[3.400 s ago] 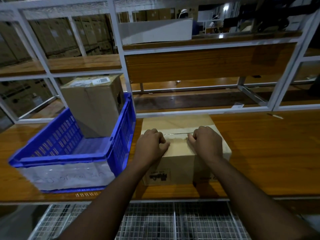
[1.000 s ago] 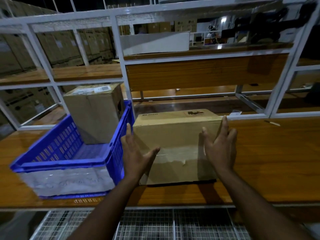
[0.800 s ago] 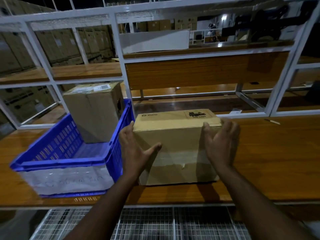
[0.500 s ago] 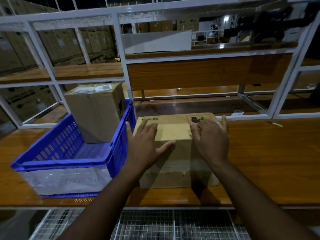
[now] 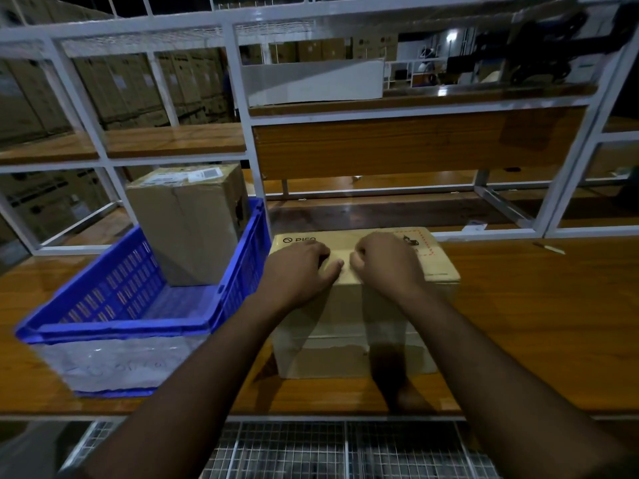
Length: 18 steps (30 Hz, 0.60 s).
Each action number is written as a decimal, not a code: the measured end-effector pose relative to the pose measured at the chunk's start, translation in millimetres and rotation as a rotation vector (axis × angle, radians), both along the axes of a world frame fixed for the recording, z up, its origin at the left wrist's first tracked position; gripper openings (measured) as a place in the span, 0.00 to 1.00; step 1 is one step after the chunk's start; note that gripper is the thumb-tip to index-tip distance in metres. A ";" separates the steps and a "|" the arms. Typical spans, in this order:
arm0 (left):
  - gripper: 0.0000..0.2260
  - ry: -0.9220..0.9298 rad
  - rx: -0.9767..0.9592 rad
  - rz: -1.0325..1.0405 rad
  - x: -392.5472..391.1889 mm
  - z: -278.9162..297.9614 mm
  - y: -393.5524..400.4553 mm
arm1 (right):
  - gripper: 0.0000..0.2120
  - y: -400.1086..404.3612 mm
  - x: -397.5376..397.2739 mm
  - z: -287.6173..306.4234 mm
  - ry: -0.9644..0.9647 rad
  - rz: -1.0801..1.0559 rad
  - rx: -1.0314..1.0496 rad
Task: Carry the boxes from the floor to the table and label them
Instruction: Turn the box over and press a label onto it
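A brown cardboard box [image 5: 359, 326] printed "PICO" lies on the wooden table [image 5: 539, 323] in front of me. Both hands sit on its top near the front edge, almost touching each other. My left hand [image 5: 299, 266] has its fingers curled down onto the top, with the thumb stretched along the edge. My right hand [image 5: 385, 262] is curled into a loose fist, fingertips against the cardboard. I see nothing between the fingers of either hand. A second, taller box [image 5: 186, 229] with a white label on top stands in a blue crate [image 5: 114, 328] to the left.
A white metal shelf frame [image 5: 242, 108] rises behind the table, with wooden boards and a white box on them. A small pen-like object [image 5: 549, 249] lies at the far right of the table. A wire-mesh shelf [image 5: 294, 451] runs below the table's front edge.
The box has been tipped over so that its printed face is on top. My hands went from its sides to its top, and their fingers curled in.
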<state>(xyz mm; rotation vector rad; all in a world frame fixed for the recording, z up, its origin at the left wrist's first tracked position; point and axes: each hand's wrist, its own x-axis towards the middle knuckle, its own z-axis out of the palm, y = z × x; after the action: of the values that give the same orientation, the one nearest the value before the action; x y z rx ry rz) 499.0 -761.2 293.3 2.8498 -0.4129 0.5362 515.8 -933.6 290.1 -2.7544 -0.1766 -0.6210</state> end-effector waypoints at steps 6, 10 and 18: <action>0.12 0.059 -0.085 -0.137 21.2 1.3 -7.7 | 0.12 8.5 12.0 7.9 0.052 0.087 -0.027; 0.17 0.070 -0.056 -0.158 26.8 -3.4 -4.7 | 0.11 12.1 18.0 7.2 0.069 0.114 -0.022; 0.31 0.291 0.075 -0.024 33.8 -2.6 3.3 | 0.13 6.2 23.3 1.9 0.175 0.183 -0.047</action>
<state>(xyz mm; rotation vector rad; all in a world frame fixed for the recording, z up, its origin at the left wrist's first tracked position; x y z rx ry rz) 532.8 -757.8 290.7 2.9271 -0.4207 0.0987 539.2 -927.4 291.9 -2.7785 -0.4018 -0.3304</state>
